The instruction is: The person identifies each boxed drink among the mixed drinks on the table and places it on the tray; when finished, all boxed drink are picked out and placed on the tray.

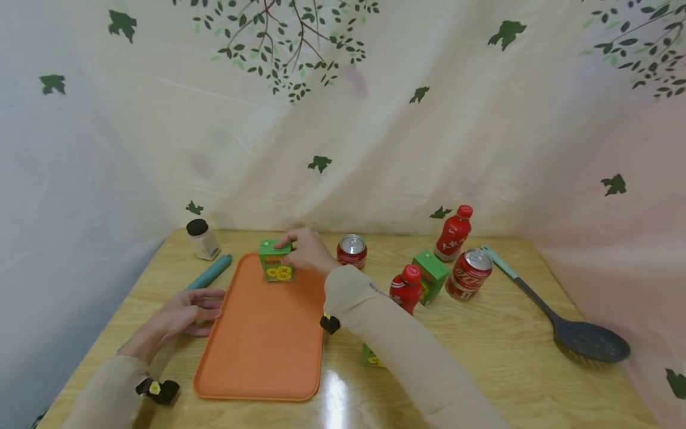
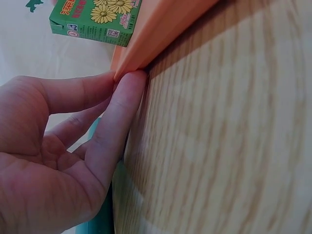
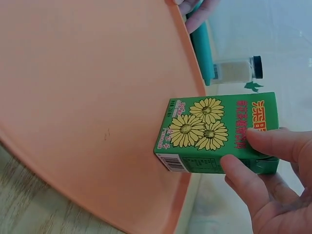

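The right hand (image 1: pixel 308 250) pinches the top of a green cardboard drink carton printed with yellow daisies (image 1: pixel 276 260), thumb on its printed front and fingertips (image 3: pixel 240 176) on its side; the carton stands upright, long axis vertical, printed face toward the person, at the far end of a flat orange plastic tray (image 1: pixel 265 339). A red soda can (image 1: pixel 352 251) stands just right of that hand, and its sleeved forearm crosses the tray's right edge. The left hand (image 1: pixel 184 314) rests on the wooden table (image 1: pixel 482 369), straight fingers (image 2: pixel 117 117) touching the tray's left rim, a teal handle (image 1: pixel 210 271) and a black-capped glass jar (image 1: pixel 202 239) beyond.
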`<action>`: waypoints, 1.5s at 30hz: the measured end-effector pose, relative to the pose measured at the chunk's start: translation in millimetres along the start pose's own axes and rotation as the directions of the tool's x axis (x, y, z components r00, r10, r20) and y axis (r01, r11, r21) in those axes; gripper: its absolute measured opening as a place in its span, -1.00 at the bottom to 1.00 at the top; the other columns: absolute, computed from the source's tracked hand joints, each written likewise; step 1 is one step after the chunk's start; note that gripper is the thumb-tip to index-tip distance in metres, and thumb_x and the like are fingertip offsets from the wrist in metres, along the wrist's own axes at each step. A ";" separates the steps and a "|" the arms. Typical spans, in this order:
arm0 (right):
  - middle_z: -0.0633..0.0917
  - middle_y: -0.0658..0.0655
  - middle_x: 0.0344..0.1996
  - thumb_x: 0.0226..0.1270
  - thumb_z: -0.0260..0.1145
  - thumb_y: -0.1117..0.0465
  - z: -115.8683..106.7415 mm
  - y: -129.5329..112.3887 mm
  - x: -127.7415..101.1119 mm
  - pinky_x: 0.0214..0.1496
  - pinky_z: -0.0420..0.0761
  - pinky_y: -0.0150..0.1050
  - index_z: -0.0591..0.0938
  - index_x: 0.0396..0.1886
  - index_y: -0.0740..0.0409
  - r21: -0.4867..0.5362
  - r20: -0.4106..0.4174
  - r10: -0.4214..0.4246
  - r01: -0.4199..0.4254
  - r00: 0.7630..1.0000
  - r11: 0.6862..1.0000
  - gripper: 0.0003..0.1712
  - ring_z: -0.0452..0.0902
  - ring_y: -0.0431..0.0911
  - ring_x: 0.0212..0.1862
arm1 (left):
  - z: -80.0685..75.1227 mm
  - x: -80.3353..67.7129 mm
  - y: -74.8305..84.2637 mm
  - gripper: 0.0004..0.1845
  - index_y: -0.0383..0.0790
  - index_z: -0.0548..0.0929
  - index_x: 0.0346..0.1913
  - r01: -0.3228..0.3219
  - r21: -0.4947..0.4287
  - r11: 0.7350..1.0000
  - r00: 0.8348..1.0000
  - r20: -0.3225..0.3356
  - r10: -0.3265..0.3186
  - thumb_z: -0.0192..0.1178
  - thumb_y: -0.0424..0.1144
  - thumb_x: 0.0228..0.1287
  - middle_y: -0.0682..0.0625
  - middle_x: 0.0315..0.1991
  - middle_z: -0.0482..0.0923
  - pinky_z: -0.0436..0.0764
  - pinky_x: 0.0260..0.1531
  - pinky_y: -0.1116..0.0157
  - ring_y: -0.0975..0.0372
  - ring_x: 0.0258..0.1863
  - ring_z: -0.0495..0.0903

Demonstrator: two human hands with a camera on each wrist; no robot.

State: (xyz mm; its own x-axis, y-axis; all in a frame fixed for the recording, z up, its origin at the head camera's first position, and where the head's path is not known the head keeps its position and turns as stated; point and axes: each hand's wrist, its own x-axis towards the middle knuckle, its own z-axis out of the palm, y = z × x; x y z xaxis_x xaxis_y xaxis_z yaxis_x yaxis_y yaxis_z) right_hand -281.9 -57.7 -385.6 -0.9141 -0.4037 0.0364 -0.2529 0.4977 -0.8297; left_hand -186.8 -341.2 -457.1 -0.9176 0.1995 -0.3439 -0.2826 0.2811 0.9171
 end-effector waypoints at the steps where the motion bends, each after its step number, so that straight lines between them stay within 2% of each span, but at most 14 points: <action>1: 0.57 0.06 0.10 -0.02 0.47 0.47 0.0 0.4 -0.4 -0.32 0.61 -0.37 0.73 -0.33 0.02 0.007 0.000 0.002 -0.002 1.000 1.000 -0.71 0.54 -0.11 -0.11 | 0.2 0.1 0.4 -0.36 -0.44 0.24 0.35 -0.003 0.003 1.000 1.000 0.003 0.003 0.23 -0.33 0.27 -0.26 0.06 0.51 0.66 -0.28 0.06 0.08 -0.13 0.62; 7: 0.57 0.07 0.11 0.00 0.46 0.48 1.5 1.0 -1.0 -0.35 0.61 -0.35 0.73 -0.33 0.04 0.041 -0.007 0.012 -0.011 1.000 0.999 -0.71 0.56 -0.14 -0.18 | -2.0 -0.2 2.7 -0.35 -0.45 0.25 0.34 -0.014 0.019 1.000 1.000 0.018 0.013 0.24 -0.32 0.26 -0.28 0.07 0.49 0.67 -0.29 0.08 0.09 -0.14 0.62; 10: 0.57 0.05 0.11 0.00 0.45 0.48 2.8 -0.1 0.9 -0.35 0.60 -0.35 0.73 -0.32 0.05 0.025 -0.004 -0.006 0.006 1.000 1.000 -0.72 0.55 -0.14 -0.18 | -5.5 -1.2 3.6 -0.35 -0.46 0.23 0.35 -0.016 0.026 1.000 1.000 0.027 0.016 0.23 -0.33 0.27 -0.29 0.08 0.49 0.66 -0.28 0.08 0.08 -0.14 0.62; 13: 0.57 0.06 0.12 0.02 0.44 0.47 2.7 -4.4 1.9 -0.26 0.59 -0.35 0.73 -0.26 0.06 -0.036 -0.001 -0.041 0.041 0.999 0.999 -0.70 0.53 -0.12 -0.06 | -9.5 -1.0 5.0 -0.36 -0.44 0.24 0.35 -0.010 0.025 1.000 1.000 0.017 0.009 0.23 -0.34 0.27 -0.27 0.07 0.49 0.66 -0.27 0.08 0.08 -0.14 0.62; 16: 0.56 0.05 0.12 0.06 0.43 0.44 0.7 -9.3 1.5 -0.06 0.55 -0.34 0.73 -0.18 0.03 -0.124 0.005 -0.071 0.071 0.997 0.990 -0.67 0.43 -0.10 0.12 | -12.9 -0.3 6.6 -0.36 -0.44 0.24 0.36 -0.008 0.038 0.999 1.000 0.010 0.008 0.22 -0.33 0.28 -0.26 0.07 0.49 0.66 -0.27 0.08 0.10 -0.14 0.62; 20: 0.56 0.04 0.14 0.10 0.43 0.38 -4.6 -12.5 -0.2 0.10 0.48 -0.28 0.73 -0.12 -0.03 -0.197 0.021 -0.086 0.088 0.996 0.976 -0.66 0.38 -0.07 0.21 | -13.4 1.4 7.9 -0.36 -0.44 0.23 0.36 -0.005 0.039 0.999 1.000 0.017 0.005 0.21 -0.32 0.29 -0.26 0.09 0.49 0.66 -0.26 0.10 0.11 -0.13 0.62; 26: 0.58 0.00 0.12 0.12 0.43 0.36 -14.5 -8.9 -2.5 0.19 0.43 -0.22 0.74 -0.11 -0.06 -0.233 0.042 -0.071 0.079 0.997 0.969 -0.66 0.35 -0.05 0.25 | -8.0 6.6 7.3 -0.34 -0.44 0.22 0.37 -0.017 0.003 1.000 0.999 0.047 0.017 0.22 -0.33 0.29 -0.29 0.10 0.48 0.66 -0.27 0.09 0.09 -0.12 0.63; 30: 0.56 0.01 0.15 0.14 0.42 0.35 -21.3 -9.7 -5.4 0.09 0.48 -0.29 0.72 -0.09 -0.04 -0.213 0.047 -0.048 0.057 0.998 0.975 -0.66 0.37 -0.08 0.22 | -5.0 10.2 6.5 -0.35 -0.43 0.22 0.37 -0.015 -0.012 1.000 0.999 0.047 0.016 0.21 -0.34 0.29 -0.28 0.11 0.48 0.66 -0.27 0.09 0.09 -0.13 0.63; 32: 0.52 0.03 0.20 0.16 0.40 0.36 -24.3 -11.8 -6.9 -0.16 0.52 -0.35 0.70 -0.06 0.00 -0.158 0.049 -0.038 0.045 0.998 0.986 -0.66 0.50 -0.11 -0.07 | -4.0 11.4 6.0 -0.36 -0.44 0.22 0.37 -0.015 -0.012 1.000 0.999 0.041 0.015 0.21 -0.34 0.29 -0.27 0.10 0.49 0.67 -0.27 0.09 0.09 -0.13 0.63; 34: 0.49 0.04 0.24 0.18 0.39 0.36 -28.3 -16.4 -10.3 -0.30 0.50 -0.40 0.69 -0.03 0.03 -0.089 0.047 -0.030 0.034 0.998 0.995 -0.65 0.48 -0.17 -0.23 | -2.8 12.0 5.2 -0.36 -0.44 0.24 0.36 -0.015 -0.005 1.000 0.999 0.030 0.015 0.22 -0.35 0.28 -0.26 0.08 0.50 0.67 -0.28 0.09 0.09 -0.15 0.63; 37: 0.45 0.03 0.27 0.21 0.37 0.33 -34.5 -24.8 -17.4 -0.22 0.57 -0.31 0.67 -0.02 -0.01 -0.013 0.047 -0.019 0.019 0.999 1.000 -0.66 0.55 -0.10 -0.22 | -0.5 12.5 3.1 -0.36 -0.43 0.26 0.35 -0.015 0.001 1.000 1.000 0.020 0.015 0.23 -0.34 0.27 -0.26 0.07 0.51 0.67 -0.29 0.09 0.10 -0.15 0.63; 39: 0.47 0.01 0.25 0.22 0.38 0.29 -38.7 -31.7 -23.9 -0.01 0.58 -0.21 0.67 -0.02 -0.06 -0.020 0.050 -0.031 0.032 0.998 0.999 -0.67 0.53 -0.03 0.07 | 0.4 12.1 2.2 -0.36 -0.43 0.26 0.35 -0.016 0.000 1.000 1.000 0.017 0.016 0.24 -0.33 0.26 -0.27 0.08 0.50 0.67 -0.30 0.09 0.10 -0.15 0.63; 41: 0.50 -0.02 0.22 0.23 0.38 0.26 -42.1 -37.5 -30.8 0.09 0.53 -0.11 0.66 -0.01 -0.10 -0.028 0.057 -0.060 0.061 0.997 0.998 -0.66 0.45 0.06 0.19 | 0.4 10.5 1.6 -0.36 -0.42 0.26 0.35 -0.017 -0.001 1.000 1.000 0.016 0.017 0.24 -0.33 0.27 -0.28 0.09 0.49 0.67 -0.30 0.09 0.10 -0.15 0.62; 45: 0.49 -0.09 0.23 0.26 0.36 0.21 -50.8 -43.7 -48.7 0.11 0.52 -0.13 0.63 0.07 -0.12 0.018 0.096 -0.151 0.150 0.984 0.989 -0.63 0.43 0.01 0.21 | -1.0 5.7 0.2 -0.36 -0.43 0.25 0.35 -0.018 -0.002 1.000 1.000 0.016 0.018 0.23 -0.33 0.27 -0.28 0.09 0.49 0.67 -0.31 0.10 0.10 -0.16 0.63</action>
State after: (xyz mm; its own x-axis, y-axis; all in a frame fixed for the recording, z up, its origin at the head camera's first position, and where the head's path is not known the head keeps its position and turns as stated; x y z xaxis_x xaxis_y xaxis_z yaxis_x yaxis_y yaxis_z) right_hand -242.4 -20.7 -322.9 -0.8310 -0.5457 0.1076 -0.3811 0.4177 -0.8248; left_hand -192.3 -341.0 -458.7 -0.9178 0.2197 -0.3307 -0.2668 0.2758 0.9235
